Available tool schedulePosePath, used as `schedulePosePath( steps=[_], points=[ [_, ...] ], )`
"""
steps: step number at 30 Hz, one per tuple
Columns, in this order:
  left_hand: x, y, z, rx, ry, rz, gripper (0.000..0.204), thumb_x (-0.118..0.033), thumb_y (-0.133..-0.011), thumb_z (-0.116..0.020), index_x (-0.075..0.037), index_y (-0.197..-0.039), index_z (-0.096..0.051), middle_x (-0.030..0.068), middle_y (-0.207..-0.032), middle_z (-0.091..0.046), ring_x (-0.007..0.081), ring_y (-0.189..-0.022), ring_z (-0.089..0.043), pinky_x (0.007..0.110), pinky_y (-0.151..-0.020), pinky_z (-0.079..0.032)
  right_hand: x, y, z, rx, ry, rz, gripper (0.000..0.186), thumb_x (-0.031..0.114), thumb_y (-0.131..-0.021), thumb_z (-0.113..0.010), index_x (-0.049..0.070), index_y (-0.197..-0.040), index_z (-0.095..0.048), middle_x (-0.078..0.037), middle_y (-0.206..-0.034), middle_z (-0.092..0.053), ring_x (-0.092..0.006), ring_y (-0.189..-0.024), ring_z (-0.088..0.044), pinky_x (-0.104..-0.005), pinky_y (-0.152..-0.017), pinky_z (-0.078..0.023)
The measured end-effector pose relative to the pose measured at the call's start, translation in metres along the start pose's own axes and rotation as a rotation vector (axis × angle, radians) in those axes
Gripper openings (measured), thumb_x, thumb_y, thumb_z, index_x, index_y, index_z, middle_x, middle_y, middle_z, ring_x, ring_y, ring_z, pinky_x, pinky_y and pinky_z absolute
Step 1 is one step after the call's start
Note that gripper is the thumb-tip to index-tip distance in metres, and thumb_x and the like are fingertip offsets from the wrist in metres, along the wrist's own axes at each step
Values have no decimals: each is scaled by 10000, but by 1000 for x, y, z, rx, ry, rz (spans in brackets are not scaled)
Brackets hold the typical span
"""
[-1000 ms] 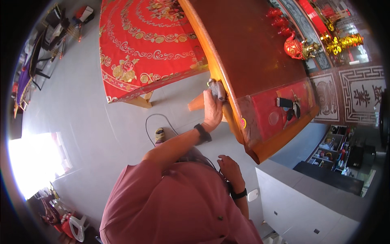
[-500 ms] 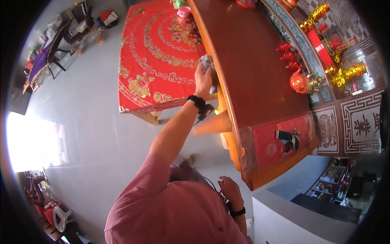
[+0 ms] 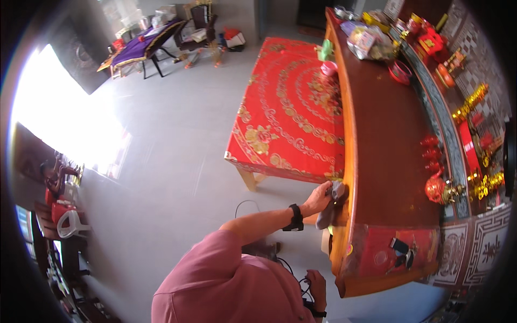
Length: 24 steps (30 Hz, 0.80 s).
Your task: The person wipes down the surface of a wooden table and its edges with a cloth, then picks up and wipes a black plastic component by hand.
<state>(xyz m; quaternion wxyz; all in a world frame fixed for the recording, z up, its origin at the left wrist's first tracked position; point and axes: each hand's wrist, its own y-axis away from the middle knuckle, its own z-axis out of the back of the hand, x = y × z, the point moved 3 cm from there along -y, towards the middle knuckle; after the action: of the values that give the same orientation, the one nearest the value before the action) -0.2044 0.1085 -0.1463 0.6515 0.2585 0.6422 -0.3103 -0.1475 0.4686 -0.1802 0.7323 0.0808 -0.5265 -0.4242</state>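
Observation:
My left hand (image 3: 318, 199) is closed on a grey cloth (image 3: 337, 190), pressed to the orange wooden side edge (image 3: 349, 161) of a long brown-topped altar table (image 3: 388, 156). Part of the cloth hangs below my fingers. Just beyond that hand is the near edge of a lower table with a red, gold-flowered tablecloth (image 3: 285, 118). Low in front of my body, my right hand (image 3: 316, 284) has its fingers curled beside a looped black cable (image 3: 306, 293); whatever they hold, if anything, is hidden.
On the brown top's near end lie a red mat (image 3: 377, 250) and keys (image 3: 407, 255). A red teapot (image 3: 435, 189) and red cups (image 3: 430, 153) line its right side. Bagged goods (image 3: 366, 43) stand at the far end. A pink cup (image 3: 328, 68) sits on the tablecloth.
My left hand has slid with the cloth along the wooden edge toward the near end, its elbow more bent. The view has shifted, so both tables appear further right and lower.

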Motion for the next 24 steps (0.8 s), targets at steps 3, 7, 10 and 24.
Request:
schedulePosePath(
  steps=[3,7,10,24],
  points=[
    [-5,-51,44,-231,136,82,300,30,-888,-554,-20,-1183,-569,201,-997,-668,293,-992,-657,374,-858,-507,-34,-4,-1,-39,390,174,232,194,-948,-650,39,-1110,-708,-204,-980,-733,-368,-859,-716,-478,-758,-561],
    [-5,-162,90,-297,160,-27,311,27,-921,-552,-21,-1228,-578,112,-946,-668,205,-874,-646,367,-767,-526,-165,-31,-16,-59,522,-70,247,228,-858,-732,85,-1060,-734,-168,-974,-740,-353,-887,-714,-478,-814,-559],
    [-30,-225,102,-326,395,99,383,12,-938,-581,-52,-1315,-576,51,-919,-658,145,-788,-628,317,-635,-503,-147,-32,-28,-76,497,-124,243,230,-853,-732,88,-1050,-734,-167,-969,-739,-352,-886,-713,-479,-814,-559],
    [46,-362,82,-253,597,-32,217,-43,-1001,-599,-28,-1217,-613,30,-1032,-676,141,-943,-620,321,-834,-515,-61,-89,-9,-97,488,-216,226,242,-825,-733,101,-1002,-736,-161,-945,-732,-347,-881,-707,-481,-813,-557]
  ],
)
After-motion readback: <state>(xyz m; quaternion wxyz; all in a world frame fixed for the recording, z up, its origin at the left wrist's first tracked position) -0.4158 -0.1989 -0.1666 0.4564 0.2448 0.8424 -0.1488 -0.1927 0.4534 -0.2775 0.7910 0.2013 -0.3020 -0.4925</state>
